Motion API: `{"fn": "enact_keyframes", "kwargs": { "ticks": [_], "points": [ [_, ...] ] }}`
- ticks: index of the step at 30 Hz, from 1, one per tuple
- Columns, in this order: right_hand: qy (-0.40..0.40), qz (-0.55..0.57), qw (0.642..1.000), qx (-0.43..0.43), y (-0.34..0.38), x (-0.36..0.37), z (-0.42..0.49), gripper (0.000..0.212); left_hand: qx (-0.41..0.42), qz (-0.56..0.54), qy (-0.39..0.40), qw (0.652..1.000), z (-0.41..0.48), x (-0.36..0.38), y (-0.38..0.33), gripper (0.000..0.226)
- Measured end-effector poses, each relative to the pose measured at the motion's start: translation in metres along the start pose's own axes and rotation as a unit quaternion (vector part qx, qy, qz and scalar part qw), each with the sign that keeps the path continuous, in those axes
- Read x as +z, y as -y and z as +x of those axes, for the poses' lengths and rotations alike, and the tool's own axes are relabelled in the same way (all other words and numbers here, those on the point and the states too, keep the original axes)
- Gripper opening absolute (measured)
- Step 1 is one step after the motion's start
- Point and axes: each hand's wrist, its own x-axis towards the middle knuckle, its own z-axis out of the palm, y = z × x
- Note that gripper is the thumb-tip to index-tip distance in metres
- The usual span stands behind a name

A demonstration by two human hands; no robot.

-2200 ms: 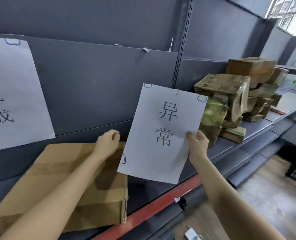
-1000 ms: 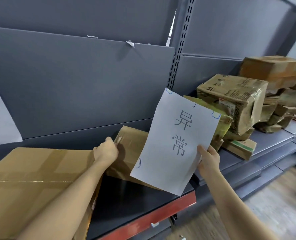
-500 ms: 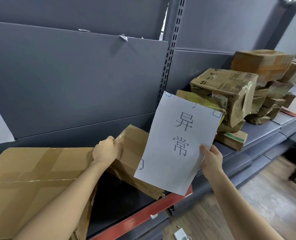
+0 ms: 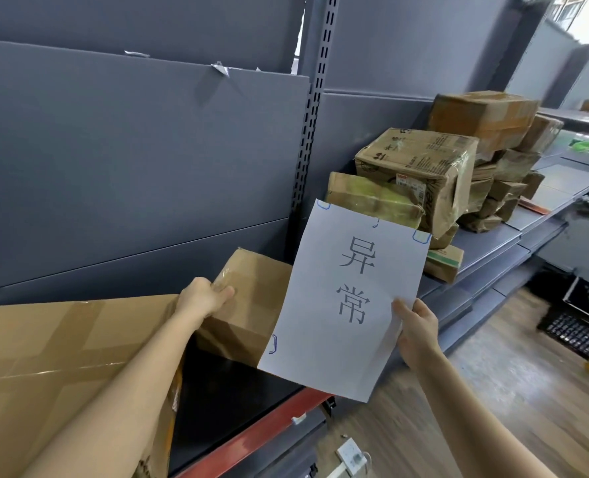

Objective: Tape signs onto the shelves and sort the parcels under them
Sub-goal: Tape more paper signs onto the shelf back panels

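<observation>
Brown cardboard filled the left hand (image 4: pixel 205 298): its fingers were curled over the upper corner of a small taped parcel (image 4: pixel 251 305). The parcel sat tilted on the dark shelf deck (image 4: pixel 224 401), just beside a large flat box (image 4: pixel 62 367) and close under the grey back panel (image 4: pixel 148 150). The right hand (image 4: pixel 419 334) pinched the lower right edge of the white paper sign (image 4: pixel 348 305), held in the air in front of the slotted upright (image 4: pixel 312 108). Blue-marked tape tabs (image 4: pixel 420 236) showed at three of its corners.

The step appeared to be shifting that parcel one-handed with the sign held aside. Doing it well would probably mean sliding the parcel along the deck rather than lifting it by one corner, since the grip was off-centre and the box could swing. The sign was best kept clear of the cardboard, so no sticky tab caught early, and held flat enough not to crease. A heap of worn parcels (image 4: pixel 424 174) crowded the next bay.
</observation>
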Motion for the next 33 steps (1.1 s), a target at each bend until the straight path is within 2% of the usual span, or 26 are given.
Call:
{"fn": "enact_keyframes", "kwargs": {
  "ticks": [3,5,7,9,11,13,14,19,23,27,31,33],
  "points": [
    [0.034,-0.006,0.999,0.041,-0.008,0.004,-0.004,0.014,-0.033,-0.048,0.014,0.998,-0.006,-0.001,0.003,0.045],
    [0.055,-0.024,0.996,0.07,-0.014,0.011,-0.004,0.011,-0.066,-0.103,0.058,0.991,-0.014,-0.001,0.005,0.05],
    [0.08,-0.062,0.991,0.089,-0.021,0.019,-0.003,0.007,-0.123,-0.209,0.129,0.962,-0.02,0.001,0.009,0.062],
    [0.109,-0.087,0.985,0.103,-0.028,0.025,-0.001,0.008,-0.173,-0.31,0.159,0.921,-0.023,0.008,0.015,0.07],
    [0.127,-0.095,0.981,0.113,-0.031,0.027,0.003,0.01,-0.174,-0.371,0.155,0.899,-0.032,0.012,0.013,0.054],
    [0.137,-0.097,0.978,0.12,-0.033,0.026,0.008,0.012,-0.159,-0.385,0.144,0.898,-0.04,0.016,0.013,0.039],
    [0.143,-0.1,0.977,0.123,-0.033,0.025,0.011,0.013,-0.162,-0.39,0.145,0.895,-0.042,0.019,0.014,0.039],
    [0.168,-0.111,0.972,0.12,-0.033,0.02,0.019,0.011,-0.18,-0.402,0.122,0.889,-0.056,0.028,0.016,0.049],
    [0.195,-0.127,0.966,0.115,-0.03,0.015,0.022,0.01,-0.195,-0.389,0.108,0.894,-0.074,0.034,0.01,0.045],
    [0.216,-0.135,0.962,0.096,-0.025,0.01,0.025,0.011,-0.192,-0.388,0.111,0.894,-0.09,0.031,0.01,0.058],
    [0.238,-0.12,0.96,0.08,-0.018,0.009,0.027,0.011,-0.162,-0.422,0.071,0.889,-0.112,0.023,-0.006,0.032],
    [0.259,-0.096,0.959,0.069,-0.011,0.011,0.026,0.012,-0.126,-0.447,0.028,0.885,-0.122,0.014,-0.016,0.028]
  ]
}}
